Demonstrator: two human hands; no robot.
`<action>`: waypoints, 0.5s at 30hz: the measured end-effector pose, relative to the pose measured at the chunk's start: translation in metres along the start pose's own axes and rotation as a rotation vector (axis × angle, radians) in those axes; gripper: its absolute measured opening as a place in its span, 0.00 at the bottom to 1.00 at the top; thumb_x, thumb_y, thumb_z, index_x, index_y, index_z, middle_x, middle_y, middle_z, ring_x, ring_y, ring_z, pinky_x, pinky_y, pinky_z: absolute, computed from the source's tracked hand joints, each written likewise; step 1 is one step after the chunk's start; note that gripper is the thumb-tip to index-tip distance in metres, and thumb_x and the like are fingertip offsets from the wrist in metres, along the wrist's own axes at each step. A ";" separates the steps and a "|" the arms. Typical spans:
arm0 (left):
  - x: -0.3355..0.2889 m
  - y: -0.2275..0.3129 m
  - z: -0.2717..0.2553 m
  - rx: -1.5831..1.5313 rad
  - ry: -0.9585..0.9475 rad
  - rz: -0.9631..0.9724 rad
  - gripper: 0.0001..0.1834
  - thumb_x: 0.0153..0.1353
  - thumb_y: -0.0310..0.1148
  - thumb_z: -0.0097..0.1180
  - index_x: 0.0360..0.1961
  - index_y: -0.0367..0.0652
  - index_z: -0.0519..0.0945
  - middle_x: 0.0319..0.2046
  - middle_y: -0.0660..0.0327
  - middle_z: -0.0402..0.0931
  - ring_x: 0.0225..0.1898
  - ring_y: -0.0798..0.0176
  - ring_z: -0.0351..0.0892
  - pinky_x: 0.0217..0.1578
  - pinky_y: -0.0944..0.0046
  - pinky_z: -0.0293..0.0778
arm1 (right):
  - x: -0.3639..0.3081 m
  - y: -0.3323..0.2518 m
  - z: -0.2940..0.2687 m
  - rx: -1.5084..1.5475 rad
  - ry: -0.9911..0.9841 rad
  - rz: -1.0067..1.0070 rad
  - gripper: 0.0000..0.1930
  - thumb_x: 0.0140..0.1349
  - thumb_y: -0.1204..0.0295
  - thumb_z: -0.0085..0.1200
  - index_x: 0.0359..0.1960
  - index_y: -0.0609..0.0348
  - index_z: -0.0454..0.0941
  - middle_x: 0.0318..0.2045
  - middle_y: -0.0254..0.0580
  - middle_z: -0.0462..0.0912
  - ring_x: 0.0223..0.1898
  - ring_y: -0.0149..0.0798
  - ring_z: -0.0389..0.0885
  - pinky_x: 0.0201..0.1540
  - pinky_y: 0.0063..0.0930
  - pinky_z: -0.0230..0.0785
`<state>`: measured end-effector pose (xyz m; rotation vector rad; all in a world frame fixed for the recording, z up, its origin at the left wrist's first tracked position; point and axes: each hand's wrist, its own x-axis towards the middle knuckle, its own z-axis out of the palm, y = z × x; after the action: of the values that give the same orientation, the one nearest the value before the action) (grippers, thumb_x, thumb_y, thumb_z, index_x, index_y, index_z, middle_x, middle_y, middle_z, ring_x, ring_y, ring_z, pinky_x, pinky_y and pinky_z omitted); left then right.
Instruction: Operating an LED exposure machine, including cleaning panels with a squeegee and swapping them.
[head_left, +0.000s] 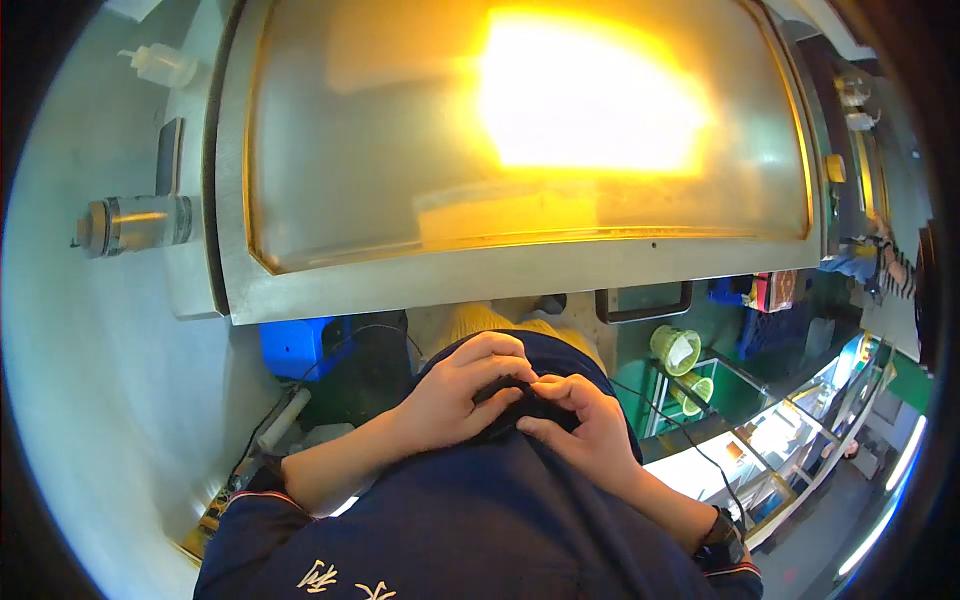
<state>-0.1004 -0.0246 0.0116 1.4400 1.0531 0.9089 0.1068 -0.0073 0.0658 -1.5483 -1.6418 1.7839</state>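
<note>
Both hands meet in front of my belly, over my dark navy shirt (480,530). My left hand (462,388) is closed, its thumb and fingers curled toward each other around something dark. My right hand (590,432) is pinched closed just beside it, fingertips almost touching the left ones. Between them lies a dark patch (503,412), which blends into the shirt; whether it is cloth or a separate small item, I cannot tell. Beyond the hands stands a metal-framed bench (420,262) with a glossy top that reflects a glaring bright light.
At the left are a clear cylinder (150,222), a squeeze bottle (165,65) and a flat dark device (169,157). A blue stool-like item (295,345) stands below. At the right are a black handle (645,303), green baskets (678,350), a lit rack (775,435) and another person's arm (897,270).
</note>
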 end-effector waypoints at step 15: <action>0.007 0.011 -0.003 -0.560 0.268 -0.149 0.20 0.69 0.24 0.38 0.59 0.36 0.72 0.44 0.54 0.77 0.51 0.62 0.74 0.59 0.59 0.68 | -0.008 0.025 -0.015 0.216 0.067 0.012 0.17 0.57 0.81 0.67 0.47 0.69 0.77 0.54 0.53 0.80 0.59 0.40 0.77 0.64 0.33 0.66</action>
<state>-0.0998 -0.0170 0.0229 0.7808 0.9791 1.1935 0.1331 -0.0136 0.0517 -1.5056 -1.3620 1.8257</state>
